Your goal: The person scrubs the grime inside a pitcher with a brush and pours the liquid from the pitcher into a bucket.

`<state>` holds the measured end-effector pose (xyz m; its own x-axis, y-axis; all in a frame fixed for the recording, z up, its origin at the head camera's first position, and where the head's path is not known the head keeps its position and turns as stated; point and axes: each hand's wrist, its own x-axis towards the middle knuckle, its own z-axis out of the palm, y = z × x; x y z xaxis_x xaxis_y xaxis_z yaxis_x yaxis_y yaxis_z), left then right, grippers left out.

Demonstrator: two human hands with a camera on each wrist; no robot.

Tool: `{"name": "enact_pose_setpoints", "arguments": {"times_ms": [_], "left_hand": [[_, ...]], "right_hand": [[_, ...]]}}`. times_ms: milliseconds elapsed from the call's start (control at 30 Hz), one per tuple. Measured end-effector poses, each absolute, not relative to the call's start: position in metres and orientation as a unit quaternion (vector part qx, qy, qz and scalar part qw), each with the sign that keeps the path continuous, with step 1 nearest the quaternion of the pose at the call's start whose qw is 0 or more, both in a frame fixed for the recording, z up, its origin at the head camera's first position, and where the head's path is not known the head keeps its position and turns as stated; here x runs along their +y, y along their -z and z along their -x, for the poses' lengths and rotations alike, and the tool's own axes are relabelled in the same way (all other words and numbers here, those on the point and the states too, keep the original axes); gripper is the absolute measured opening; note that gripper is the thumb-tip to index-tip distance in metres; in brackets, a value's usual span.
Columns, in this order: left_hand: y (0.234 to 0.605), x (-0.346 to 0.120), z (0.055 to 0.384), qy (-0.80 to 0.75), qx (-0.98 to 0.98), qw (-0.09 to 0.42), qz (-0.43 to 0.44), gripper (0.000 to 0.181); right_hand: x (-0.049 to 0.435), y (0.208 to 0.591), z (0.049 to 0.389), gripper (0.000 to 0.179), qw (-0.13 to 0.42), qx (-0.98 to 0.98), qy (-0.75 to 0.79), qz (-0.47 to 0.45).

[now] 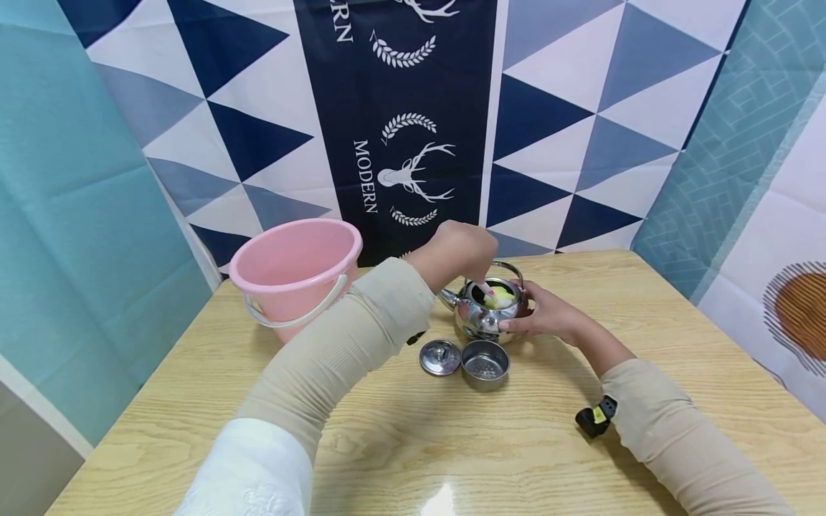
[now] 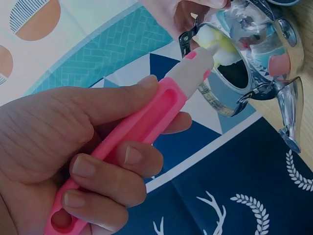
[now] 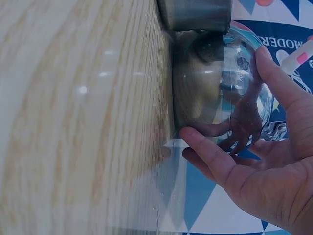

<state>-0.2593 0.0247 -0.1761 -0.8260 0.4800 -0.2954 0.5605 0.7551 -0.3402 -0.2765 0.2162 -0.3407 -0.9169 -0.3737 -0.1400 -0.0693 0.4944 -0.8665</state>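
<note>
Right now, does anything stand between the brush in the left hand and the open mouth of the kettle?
Nothing visible: the left hand has the brush with its sponge head in the mouth of the kettle. The handle arches close by. The lid and strainer cup lie aside.

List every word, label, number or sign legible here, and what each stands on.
"MODERN": on the dark backdrop panel, running sideways.
"ERN": higher on the same panel, its start cut off by the head view's edge.
Black-and-yellow wrist device: any marking is too small to read.
Kettle and pink-and-white handle: no readable text.
</note>
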Motion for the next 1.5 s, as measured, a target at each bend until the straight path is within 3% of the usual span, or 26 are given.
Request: {"name": "enact_pose_setpoints", "arguments": {"times_ms": [233, 533, 633, 1133, 1500], "left_hand": [[0.170, 0.025, 0.254, 0.228, 0.933, 0.121, -0.253, 0.019], [0.166, 0.035, 0.253, 0.278, 0.935, 0.156, -0.157, 0.029], [0.168, 0.035, 0.257, 0.279, 0.937, 0.145, -0.152, 0.026], [0.187, 0.018, 0.272, 0.216, 0.939, 0.047, -0.265, 0.026], [0.191, 0.015, 0.276, 0.162, 0.938, 0.108, -0.286, 0.027]], "right_hand": [[0.216, 0.343, 0.277, 0.097, 0.152, 0.851, 0.487, 0.127], [0.217, 0.342, 0.275, 0.099, 0.156, 0.846, 0.493, 0.132], [0.217, 0.342, 0.274, 0.098, 0.157, 0.842, 0.498, 0.132], [0.217, 0.342, 0.273, 0.097, 0.151, 0.845, 0.495, 0.133], [0.219, 0.343, 0.274, 0.100, 0.153, 0.856, 0.480, 0.115]]}}
